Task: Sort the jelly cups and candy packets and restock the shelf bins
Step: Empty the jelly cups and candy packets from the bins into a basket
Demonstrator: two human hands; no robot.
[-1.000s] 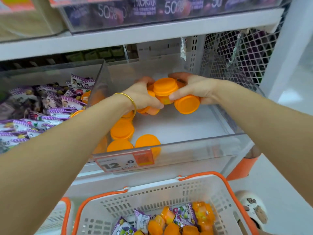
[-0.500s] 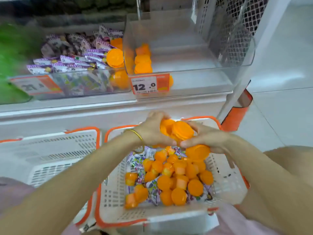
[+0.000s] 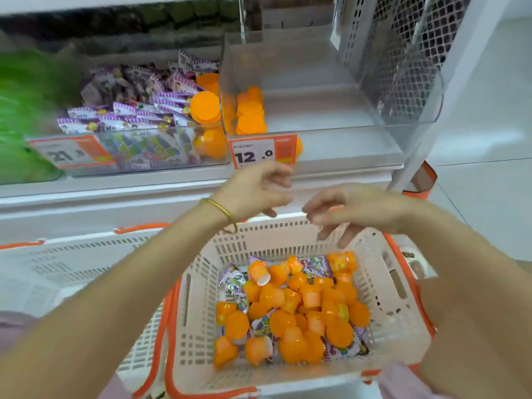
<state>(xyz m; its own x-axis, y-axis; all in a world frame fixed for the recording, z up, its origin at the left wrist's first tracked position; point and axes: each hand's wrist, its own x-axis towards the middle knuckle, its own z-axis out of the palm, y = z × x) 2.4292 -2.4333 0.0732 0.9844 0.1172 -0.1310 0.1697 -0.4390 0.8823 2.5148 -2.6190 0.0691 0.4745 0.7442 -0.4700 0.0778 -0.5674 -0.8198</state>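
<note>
Here, above the far rim of the white, orange-trimmed basket (image 3: 397, 283): left hand (image 3: 253, 191), fingers spread and loosely curled, gripping nothing. Just beside it, with a small gap between, right hand (image 3: 354, 211), likewise loose and wide, fingertips pointing down toward the basket, nothing in them. Gold bangle (image 3: 220, 210) on the left wrist.

Down in the basket, heaped from its middle toward the right wall: orange jelly cups (image 3: 288, 306) lying every which way. Among and under them, purple candy packets (image 3: 316, 266), showing mostly along the far and left edges of the heap.

Up on the shelf, two clear bins side by side. In the right-hand bin (image 3: 359, 145), a short row of cups (image 3: 250, 113) against its left wall, running from the front edge toward the back. Price tag (image 3: 263, 152) reading 12.0 at its front left corner. In the left-hand bin (image 3: 144, 156), piled purple packets (image 3: 138, 110), plus a few orange lids (image 3: 205, 106) against its right wall. Further left, a green blur (image 3: 23, 110), perhaps more packaged goods, too smeared to tell.

Touching the first basket's left side: second basket (image 3: 72, 263), white with an orange rim.
</note>
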